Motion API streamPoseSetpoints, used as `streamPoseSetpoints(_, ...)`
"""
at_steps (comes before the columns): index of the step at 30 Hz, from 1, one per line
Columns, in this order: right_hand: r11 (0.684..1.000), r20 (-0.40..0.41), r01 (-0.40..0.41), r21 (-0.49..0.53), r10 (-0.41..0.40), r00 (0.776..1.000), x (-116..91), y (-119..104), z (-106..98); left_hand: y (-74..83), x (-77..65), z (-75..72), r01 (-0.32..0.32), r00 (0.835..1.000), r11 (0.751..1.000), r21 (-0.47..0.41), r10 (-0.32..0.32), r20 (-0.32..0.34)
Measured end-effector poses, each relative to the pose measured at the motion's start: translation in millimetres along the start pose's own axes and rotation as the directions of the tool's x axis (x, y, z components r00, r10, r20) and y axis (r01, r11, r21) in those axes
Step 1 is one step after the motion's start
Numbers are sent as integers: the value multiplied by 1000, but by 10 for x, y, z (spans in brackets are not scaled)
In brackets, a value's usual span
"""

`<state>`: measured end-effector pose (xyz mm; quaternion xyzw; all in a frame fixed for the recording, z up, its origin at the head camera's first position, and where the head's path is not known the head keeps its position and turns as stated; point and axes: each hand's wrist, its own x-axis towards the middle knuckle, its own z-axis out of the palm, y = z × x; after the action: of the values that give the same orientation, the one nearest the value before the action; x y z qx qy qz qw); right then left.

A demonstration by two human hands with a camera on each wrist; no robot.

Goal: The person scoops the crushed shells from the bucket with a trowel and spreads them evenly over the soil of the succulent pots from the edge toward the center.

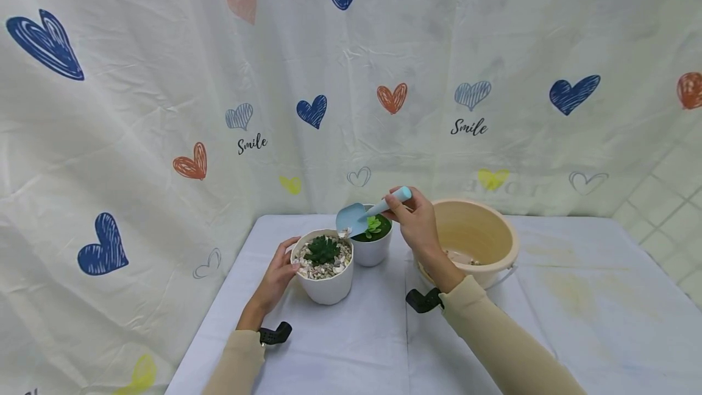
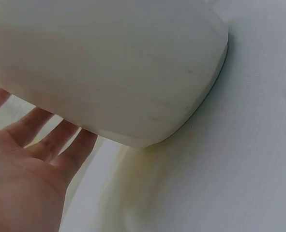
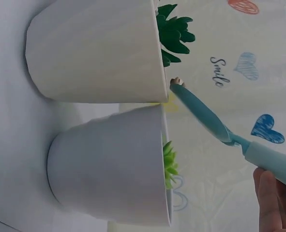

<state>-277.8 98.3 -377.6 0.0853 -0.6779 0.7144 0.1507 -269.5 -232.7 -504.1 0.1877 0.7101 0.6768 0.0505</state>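
Note:
My left hand [image 1: 276, 276] holds the side of a white flowerpot [image 1: 327, 290], thumb and fingers spread along its wall near the rim. This pot contains pale pebbles [image 1: 311, 271] round a dark green succulent [image 1: 322, 250]. In my right hand [image 1: 419, 224] is the handle of a light blue garden trowel [image 1: 351, 218]. Its blade slants down to the pot's far right rim, with a few pebbles [image 3: 177, 81] at the tip. Just behind stands a second white flowerpot [image 1: 372, 253] with a bright green succulent [image 3: 170, 164], partly hidden by the trowel.
A beige bucket [image 1: 501, 245] with a handle stands right of the pots, a few pebbles on its bottom. My right forearm passes in front of it. A white cloth [image 1: 378, 346] covers the table, and a curtain printed with hearts [image 1: 417, 35] hangs behind.

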Motion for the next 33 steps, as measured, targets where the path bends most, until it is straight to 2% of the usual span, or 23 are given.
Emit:
streamPoseSetpoints(11,1000,0,10,2,-10,1000,3,44,51,2,31,16,-13,999,999,45,15,-49)
streamPoseSetpoints(15,1000,-2,17,1,-17,1000,3,53,55,0,38,36,-20,997,995,101,26,-66)
streamPoseSetpoints(19,1000,-1,21,2,-21,1000,-1,51,53,27,17,84,-28,999,987,156,34,-35)
streamPoseSetpoints(23,1000,-2,26,2,-26,1000,-2,51,58,49,-1,143,-19,999,983,182,25,-32)
streamPoseSetpoints(33,999,9,42,-21,-41,999,-10,69,78,22,19,264,28,989,981,190,0,-146)
